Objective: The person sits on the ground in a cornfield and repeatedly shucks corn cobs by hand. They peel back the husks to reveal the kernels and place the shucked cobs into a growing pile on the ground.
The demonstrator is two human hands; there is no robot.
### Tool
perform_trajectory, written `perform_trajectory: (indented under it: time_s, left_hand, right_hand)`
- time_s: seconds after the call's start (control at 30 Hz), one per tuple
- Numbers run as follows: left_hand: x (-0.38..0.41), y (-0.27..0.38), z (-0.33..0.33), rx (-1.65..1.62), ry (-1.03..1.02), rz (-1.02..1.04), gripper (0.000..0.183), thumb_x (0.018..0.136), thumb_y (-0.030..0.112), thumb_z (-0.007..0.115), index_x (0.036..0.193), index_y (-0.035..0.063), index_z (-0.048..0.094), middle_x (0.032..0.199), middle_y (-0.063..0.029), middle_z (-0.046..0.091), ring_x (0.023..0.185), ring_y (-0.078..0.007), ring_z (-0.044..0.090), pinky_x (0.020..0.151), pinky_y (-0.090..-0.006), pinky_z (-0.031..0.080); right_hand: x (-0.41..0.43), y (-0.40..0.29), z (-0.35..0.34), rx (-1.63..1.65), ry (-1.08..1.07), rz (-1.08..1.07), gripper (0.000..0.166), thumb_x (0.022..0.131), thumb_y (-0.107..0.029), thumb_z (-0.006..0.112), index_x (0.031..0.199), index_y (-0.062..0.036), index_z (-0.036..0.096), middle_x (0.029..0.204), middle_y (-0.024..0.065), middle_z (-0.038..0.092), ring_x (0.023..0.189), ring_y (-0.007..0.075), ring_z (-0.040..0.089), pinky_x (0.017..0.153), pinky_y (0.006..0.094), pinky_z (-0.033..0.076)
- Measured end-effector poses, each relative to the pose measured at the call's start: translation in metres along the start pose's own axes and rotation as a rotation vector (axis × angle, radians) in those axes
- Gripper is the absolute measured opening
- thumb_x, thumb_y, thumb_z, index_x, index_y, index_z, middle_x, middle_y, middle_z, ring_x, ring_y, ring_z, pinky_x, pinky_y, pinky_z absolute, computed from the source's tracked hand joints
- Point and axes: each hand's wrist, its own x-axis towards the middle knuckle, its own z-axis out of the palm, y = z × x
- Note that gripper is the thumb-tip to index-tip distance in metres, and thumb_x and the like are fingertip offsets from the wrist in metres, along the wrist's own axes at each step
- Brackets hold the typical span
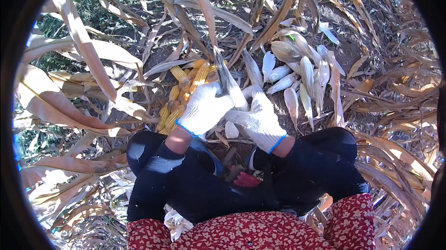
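An ear of corn in its dry husk (237, 94), blackened along one side, stands between my two gloved hands. My left hand (208, 105), in a white knit glove with blue trim, grips its left side. Strong sunlight washes out the detail of that glove. On the other side, my right hand (260, 117) holds the ear's lower end, its thumb lying below the base. Bare yellow corn cobs (179, 91) are heaped just beyond and left of my left hand. Pale ears still in their husks (308, 72) lie piled to the right, past my right hand.
Dry corn stalks and leaves (101, 65) arch in from the left and from ahead. More dead leaves (400, 86) cover the right side. A loose husk piece (231, 130) lies below my hands. My bent knees (331, 145) flank the ground, with a red object (246, 179) between them.
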Motion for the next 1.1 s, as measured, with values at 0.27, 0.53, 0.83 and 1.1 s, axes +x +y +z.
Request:
perform_trajectory:
  time_s: [0.27, 0.53, 0.83, 1.1]
  left_hand:
    - [0.002, -0.039, -0.014, -0.212, 0.074, 0.267, 0.014, 0.087, 0.014, 0.064, 0.089, 0.0016, 0.069, 0.075, -0.0049, 0.065, 0.065, -0.0128, 0.062, 0.057, -0.0273, 0.049]
    - [-0.003, -0.016, -0.017, -0.219, 0.168, 0.037, 0.019, 0.089, 0.017, 0.065, 0.094, -0.0010, 0.067, 0.073, -0.0055, 0.063, 0.065, -0.0123, 0.058, 0.058, -0.0300, 0.048]
    - [-0.010, -0.018, -0.017, -0.214, 0.122, 0.064, 0.022, 0.090, 0.020, 0.066, 0.092, -0.0013, 0.066, 0.075, -0.0057, 0.066, 0.065, -0.0129, 0.064, 0.059, -0.0273, 0.051]
    - [-0.011, -0.005, -0.012, -0.219, 0.028, 0.056, 0.023, 0.092, 0.020, 0.063, 0.099, -0.0012, 0.070, 0.094, -0.0065, 0.069, 0.091, -0.0161, 0.066, 0.081, -0.0309, 0.050]
  right_hand:
    - [0.014, -0.013, -0.009, 0.783, -0.258, 0.292, 0.022, 0.093, -0.003, 0.066, 0.113, -0.0014, 0.058, 0.102, 0.0099, 0.068, 0.093, 0.0195, 0.070, 0.082, 0.0337, 0.059]
    - [0.014, -0.022, -0.009, 0.145, -0.155, -0.100, 0.039, 0.098, -0.032, 0.067, 0.118, 0.0009, 0.065, 0.102, 0.0047, 0.066, 0.092, 0.0096, 0.059, 0.082, 0.0255, 0.048]
    - [0.028, -0.006, -0.014, 0.418, -0.175, 0.050, 0.026, 0.102, -0.020, 0.060, 0.118, 0.0001, 0.065, 0.109, 0.0043, 0.067, 0.095, 0.0112, 0.063, 0.083, 0.0259, 0.051]
    - [0.031, -0.016, -0.016, 0.436, -0.133, 0.159, 0.030, 0.100, -0.019, 0.062, 0.118, 0.0052, 0.067, 0.106, 0.0070, 0.071, 0.092, 0.0112, 0.066, 0.079, 0.0240, 0.054]
